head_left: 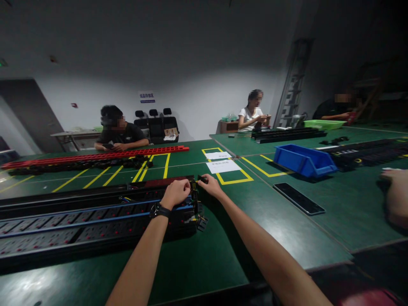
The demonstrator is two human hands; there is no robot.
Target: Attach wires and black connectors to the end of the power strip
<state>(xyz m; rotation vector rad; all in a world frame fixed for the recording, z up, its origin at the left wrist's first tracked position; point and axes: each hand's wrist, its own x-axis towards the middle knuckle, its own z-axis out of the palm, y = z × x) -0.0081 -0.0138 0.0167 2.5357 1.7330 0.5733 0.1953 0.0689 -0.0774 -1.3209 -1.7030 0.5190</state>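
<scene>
Several long black power strips, with rows of sockets and small red parts, lie side by side on the green table, their ends to the right. My left hand, a dark watch on its wrist, has its fingers curled over the end of one of the farther strips. Just right of that end, my right hand pinches a small black piece, which looks like an end cap. Whether the piece touches the strip, I cannot tell. Another black end piece hangs by coloured wires at the nearer strip's end.
A phone and a blue bin are to the right, with white papers ahead. Red lattice lengths lie far left. Co-workers sit across the table; another person's arm reaches in at right.
</scene>
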